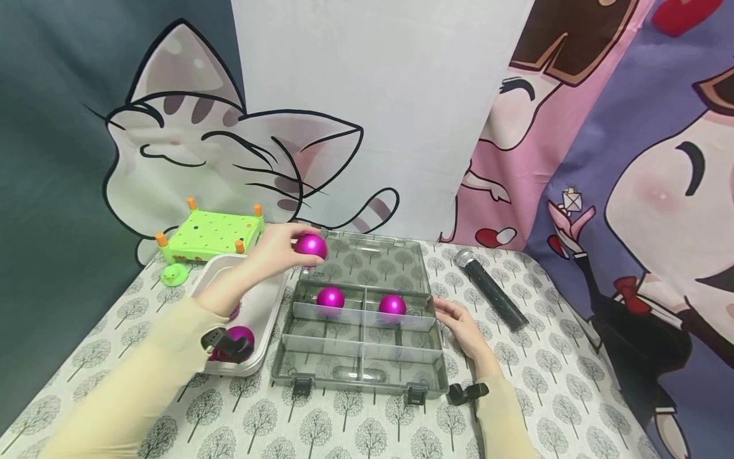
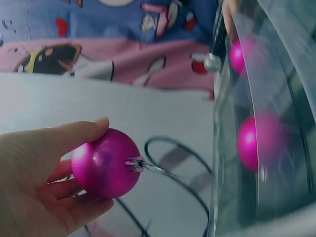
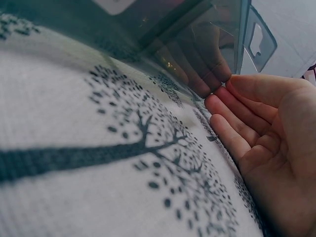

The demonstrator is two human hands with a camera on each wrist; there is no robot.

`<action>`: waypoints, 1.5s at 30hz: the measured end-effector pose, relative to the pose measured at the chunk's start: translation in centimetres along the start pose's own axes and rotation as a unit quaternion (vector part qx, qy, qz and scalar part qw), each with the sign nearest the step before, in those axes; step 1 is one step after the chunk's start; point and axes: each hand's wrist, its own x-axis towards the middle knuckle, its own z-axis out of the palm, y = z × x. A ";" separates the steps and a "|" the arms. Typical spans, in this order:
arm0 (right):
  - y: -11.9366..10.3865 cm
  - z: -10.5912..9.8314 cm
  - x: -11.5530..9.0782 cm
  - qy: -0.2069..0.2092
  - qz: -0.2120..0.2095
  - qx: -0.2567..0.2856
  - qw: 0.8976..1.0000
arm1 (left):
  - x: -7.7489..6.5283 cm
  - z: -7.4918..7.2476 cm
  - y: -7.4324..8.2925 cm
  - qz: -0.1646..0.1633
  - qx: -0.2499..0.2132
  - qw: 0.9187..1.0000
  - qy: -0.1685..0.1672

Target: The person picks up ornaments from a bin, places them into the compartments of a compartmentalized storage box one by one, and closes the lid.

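My left hand (image 1: 274, 250) grips a shiny magenta bauble (image 1: 311, 247) between thumb and fingers, above the open lid of a grey see-through compartment box (image 1: 321, 384). In the left wrist view, the bauble's silver cap (image 2: 136, 164) points away from the palm. Two more magenta baubles, a left one (image 1: 331, 299) and a right one (image 1: 392, 307), sit in the two back compartments. The fingertips of my right hand (image 1: 466, 328) touch the box's right side; in the right wrist view its fingers are loosely bent against the clear wall.
Left of the box stands a white tray (image 1: 268, 319) with magenta baubles (image 1: 241, 340) inside, partly hidden by my left arm. Behind it are a green pegged toy (image 1: 215, 234) and a small green duck (image 1: 174, 274). A black microphone (image 1: 496, 293) lies to the right.
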 end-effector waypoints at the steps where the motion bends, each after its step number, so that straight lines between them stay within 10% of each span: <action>1: 0.0 0.0 0.0 0.001 0.001 0.000 1.000 | 0.1 0.4 0.6 0.003 -0.011 1.000 0.001; 20: -0.1 -0.8 -0.2 -0.004 -0.002 -0.002 1.000 | 2.8 9.9 8.5 0.079 -0.120 0.990 -0.011; 32: 0.1 -0.5 -0.3 0.001 -0.022 -0.010 1.000 | 2.5 14.8 9.3 0.079 -0.147 0.985 -0.032; 45: 0.0 -0.3 -0.4 0.001 -0.010 0.008 1.000 | 1.1 17.9 9.3 0.108 -0.105 0.980 -0.132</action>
